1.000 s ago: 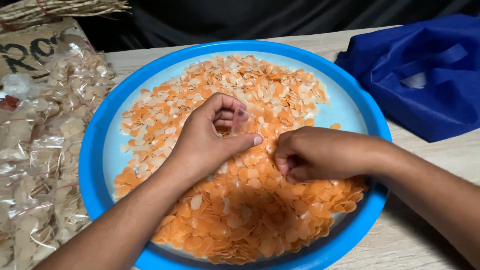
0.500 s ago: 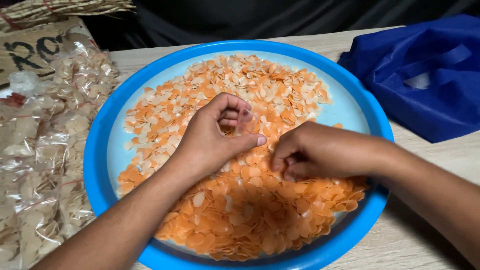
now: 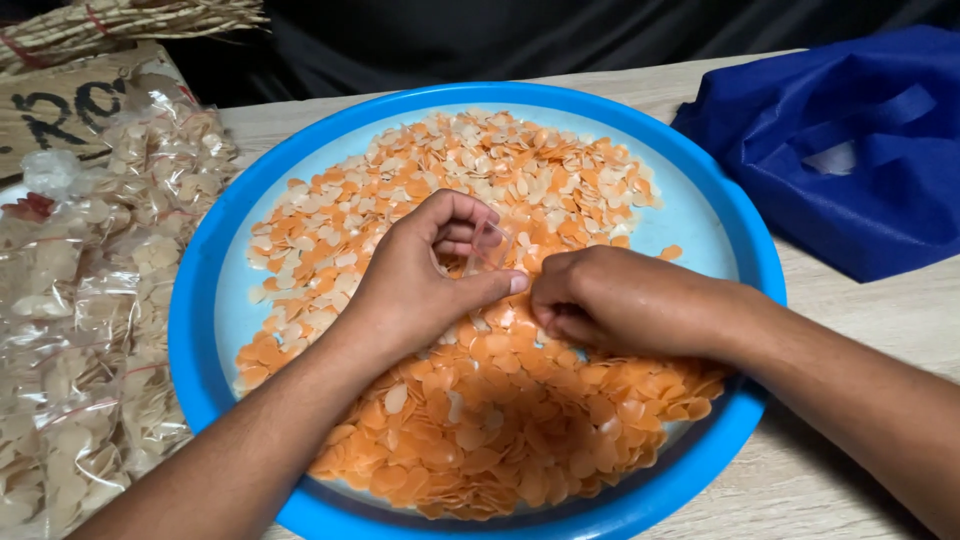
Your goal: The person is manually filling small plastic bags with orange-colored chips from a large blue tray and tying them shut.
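A round blue tray (image 3: 190, 330) holds a spread of several thin orange and pale chips (image 3: 500, 430). My left hand (image 3: 420, 285) hovers over the middle of the pile, its thumb and fingers pinching open a small clear plastic bag (image 3: 490, 245). My right hand (image 3: 610, 300) rests on the chips just right of it, fingers curled and pinched together near the bag's mouth. What the right fingers hold is hidden beneath the hand.
Several clear bags filled with pale chips (image 3: 90, 330) lie to the left of the tray. A blue cloth bag (image 3: 850, 150) lies at the back right on the wooden table (image 3: 850, 470). Bundled straw-like sticks (image 3: 120, 20) sit at the back left.
My right hand has slid left over the chips toward the bag in my left hand. The left hand has stayed in place.
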